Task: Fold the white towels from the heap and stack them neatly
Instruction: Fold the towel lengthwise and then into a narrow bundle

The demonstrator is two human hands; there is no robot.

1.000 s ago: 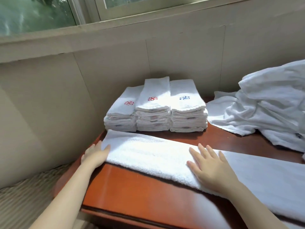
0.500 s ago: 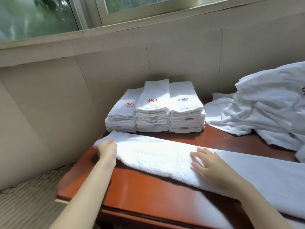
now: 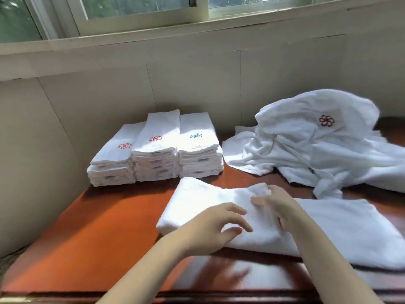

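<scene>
A long white towel (image 3: 341,224) lies across the front of the reddish wooden table (image 3: 98,238), with its left end doubled over toward the middle. My left hand (image 3: 210,229) rests on the doubled part with fingers spread and loosely bent. At the far edge of the fold, my right hand (image 3: 278,207) pinches the turned-over end between thumb and fingers. Three stacks of folded white towels (image 3: 153,150) with red and blue flower emblems stand side by side at the back left. The heap of loose white towels (image 3: 317,150) sits at the back right.
A beige wall panel runs behind the table and along its left side, with a window above. The table's front edge is just below my forearms. Bare wood shows left of the long towel.
The left end of the long towel has been brought over to the right and laid on the middle. My left hand moved right with it, and my right hand now pinches the folded end.
</scene>
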